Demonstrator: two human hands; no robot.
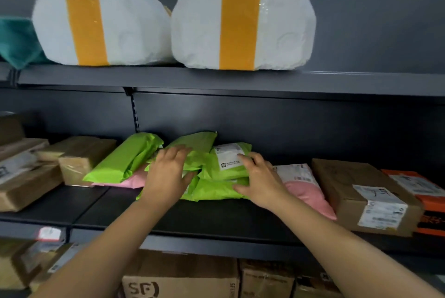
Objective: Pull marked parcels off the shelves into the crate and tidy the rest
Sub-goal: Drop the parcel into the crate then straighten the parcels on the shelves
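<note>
Nearest, on the lowest level, stands a brown carton printed SF (180, 283). Above it, both forearms reach onto the dark middle shelf (216, 215), where the pile of green parcels (212, 191) lies. The left hand (168, 172) rests flat on the pile's left side, fingers spread. The right hand (261, 178) lies on the labelled green parcel (231, 155), fingers spread and lightly bent, gripping nothing. A pink mailer (305, 191) lies just right. Farther up, two white parcels (240, 20) banded in orange tape sit on the top shelf (144, 76).

Bare forearms (113, 240) — bare left hand (168, 172), right hand (261, 181)
</note>
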